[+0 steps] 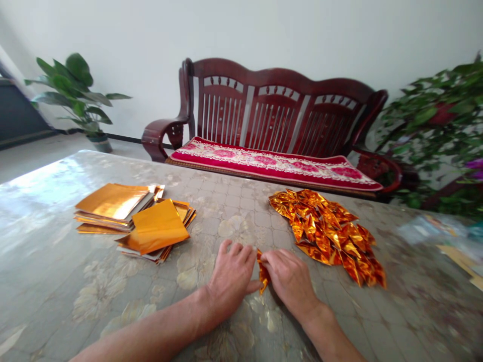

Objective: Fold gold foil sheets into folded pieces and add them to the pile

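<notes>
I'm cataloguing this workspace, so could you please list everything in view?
Floral covered table: one, grey, foreground
Square metallic paper stacks: two, gold, table left
Shiny folded foil pieces: many, orange, table right
Small folded foil piece: one, orange, front centre
Clear plastic packaging: count unclear, transparent, right edge
Flat paperlike material: count unclear, tan, beside packaging
Carved wooden bench: one, dark red, behind table
Long floral mat: one, red and white, on bench
Potted plant: one, green, floor left
Leafy foliage: count unclear, green, far right
Plain wall: one, white, background
Left hand: one, beside small piece
Right hand: one, pinching that piece
</notes>
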Available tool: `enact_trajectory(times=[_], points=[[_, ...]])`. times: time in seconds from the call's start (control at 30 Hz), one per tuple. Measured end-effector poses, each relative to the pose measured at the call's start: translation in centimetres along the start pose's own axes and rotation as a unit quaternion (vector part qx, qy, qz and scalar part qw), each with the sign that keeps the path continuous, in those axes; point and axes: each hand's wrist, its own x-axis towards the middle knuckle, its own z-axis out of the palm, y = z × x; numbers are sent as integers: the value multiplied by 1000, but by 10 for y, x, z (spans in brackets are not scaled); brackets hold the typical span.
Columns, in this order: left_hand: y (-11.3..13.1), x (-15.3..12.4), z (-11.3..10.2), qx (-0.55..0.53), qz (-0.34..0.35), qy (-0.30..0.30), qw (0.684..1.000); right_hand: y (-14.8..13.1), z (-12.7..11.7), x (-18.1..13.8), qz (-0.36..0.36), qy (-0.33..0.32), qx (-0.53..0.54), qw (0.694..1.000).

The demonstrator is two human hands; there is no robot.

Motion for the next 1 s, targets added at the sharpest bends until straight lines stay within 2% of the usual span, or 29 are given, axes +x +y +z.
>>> enact_trajectory(times=[0.23, 0.53, 1.0], points=[[4, -3, 1, 3, -7, 17, 1000, 0, -1, 0, -1, 0, -12, 1000], [5, -7, 4, 14, 45, 50, 998, -2, -9, 1, 33, -51, 0, 998], [6, -2, 10, 47, 134, -9, 990, 7, -1, 7, 53, -19, 61, 997]])
